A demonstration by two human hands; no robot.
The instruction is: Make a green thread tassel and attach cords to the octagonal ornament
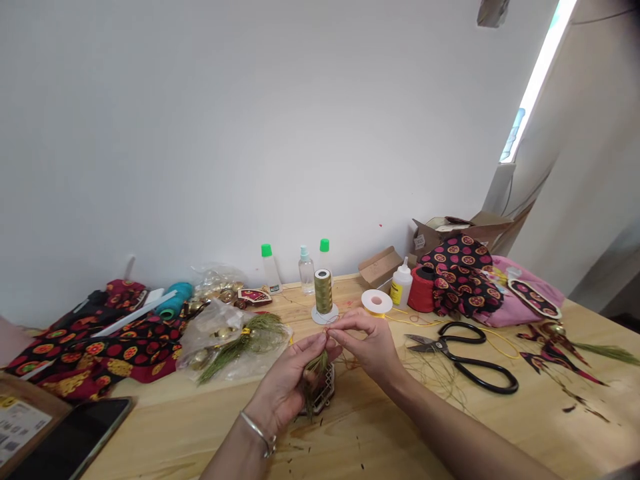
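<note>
Low over the middle of the wooden table, my left hand [287,383] is closed around the top of an olive-green thread tassel [316,365], whose strands hang down below the fingers. My right hand [367,343] meets it from the right, thumb and forefinger pinched at the tassel's top. What that pinch holds is too fine to make out, perhaps thread. Beneath the tassel lies a dark ornament with a pale lattice border [327,390], partly covered by my left hand. Just behind my hands stands a spool of olive thread [323,293].
Black-handled scissors [463,353] lie to the right among loose threads. Behind are a white ribbon spool [377,302], a glue bottle [401,285] and a red thread cone [421,290]. Patterned fabric [125,353], plastic bags [215,337] and a phone [80,437] occupy the left.
</note>
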